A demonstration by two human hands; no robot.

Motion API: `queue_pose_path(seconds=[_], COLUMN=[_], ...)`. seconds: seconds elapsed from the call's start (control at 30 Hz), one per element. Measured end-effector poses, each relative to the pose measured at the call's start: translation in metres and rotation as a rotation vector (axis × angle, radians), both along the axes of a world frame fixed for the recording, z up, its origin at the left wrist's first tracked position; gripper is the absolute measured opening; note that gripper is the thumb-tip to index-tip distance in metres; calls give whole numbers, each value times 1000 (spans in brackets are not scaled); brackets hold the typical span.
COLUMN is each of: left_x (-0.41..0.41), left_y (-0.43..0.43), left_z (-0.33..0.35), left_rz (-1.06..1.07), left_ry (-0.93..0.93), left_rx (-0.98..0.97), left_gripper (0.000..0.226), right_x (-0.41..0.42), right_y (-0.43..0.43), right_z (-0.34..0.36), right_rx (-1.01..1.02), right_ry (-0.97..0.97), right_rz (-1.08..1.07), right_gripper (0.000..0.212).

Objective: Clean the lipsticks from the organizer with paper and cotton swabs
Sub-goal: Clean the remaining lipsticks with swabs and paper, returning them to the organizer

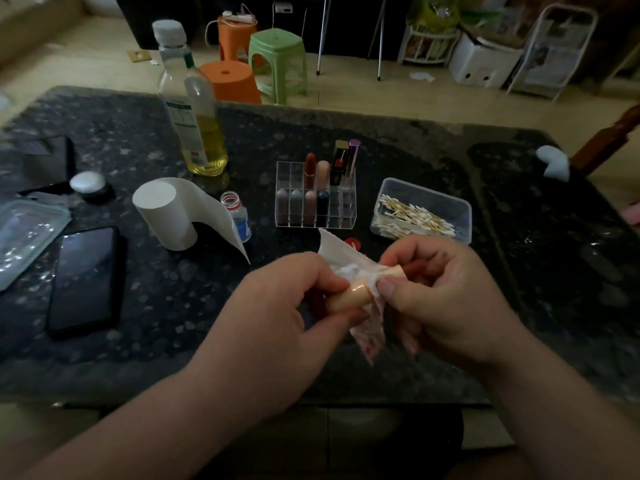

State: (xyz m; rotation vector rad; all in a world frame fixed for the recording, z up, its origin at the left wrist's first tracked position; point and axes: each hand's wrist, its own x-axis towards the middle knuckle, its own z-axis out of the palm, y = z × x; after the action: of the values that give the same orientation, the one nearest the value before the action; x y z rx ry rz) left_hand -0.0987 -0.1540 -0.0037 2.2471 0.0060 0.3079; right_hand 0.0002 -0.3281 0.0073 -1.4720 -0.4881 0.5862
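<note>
My left hand [277, 306] grips a peach lipstick tube [353, 296] by its near end, over the dark stone table [519, 271]. My right hand [446, 296] pinches a crumpled, stained piece of paper [349, 265] around the tube's far end. Beyond them stands a clear acrylic organizer [346, 209] holding several lipsticks [310, 169]. To its right is a clear plastic box of cotton swabs [412, 216]. A white paper roll [166, 209] lies left of the organizer, its loose end trailing down.
A tall oil bottle [197, 112] and a small open bottle [239, 213] stand by the roll. A phone [85, 278], a small jar [90, 185] and a plastic container [24, 233] lie at the left. Stools [277, 60] stand on the floor beyond the table.
</note>
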Motion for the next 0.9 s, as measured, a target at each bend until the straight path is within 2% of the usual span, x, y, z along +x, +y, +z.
queue_pose_path(seconds=[0.07,0.17,0.27,0.37,0.53,0.63,0.8,0.87,0.9], left_x=[1,6,9,10,11,11,6,4,4], left_y=[-1,4,7,6,6,7,-2,-3,-2], left_z=[3,11,10,7,7,14,21,20,19], left_rz=[37,-26,-109,-168,-255,-257,16,49,32], left_ry=[75,325,377,426,557,580,406,396,426], left_rx=[-114,-520,-788,-942,-1091,-976,-455,-363,-376], left_gripper=[21,27,25,27,28,23,25,35,36], right_x=[-3,-9,-15,-15,-13,-12,-12,-13,-12], right_y=[3,6,9,10,8,6,9,9,9], right_z=[-2,-3,-3,-2,1,-3,-6,-5,-5], right_rx=[43,162,229,237,258,236,147,101,86], right_ry=[69,252,362,419,404,377,257,209,193], right_rz=[-24,-10,8,-2,29,43,9,25,34], right_gripper=[10,8,17,13,7,8,14,17,15])
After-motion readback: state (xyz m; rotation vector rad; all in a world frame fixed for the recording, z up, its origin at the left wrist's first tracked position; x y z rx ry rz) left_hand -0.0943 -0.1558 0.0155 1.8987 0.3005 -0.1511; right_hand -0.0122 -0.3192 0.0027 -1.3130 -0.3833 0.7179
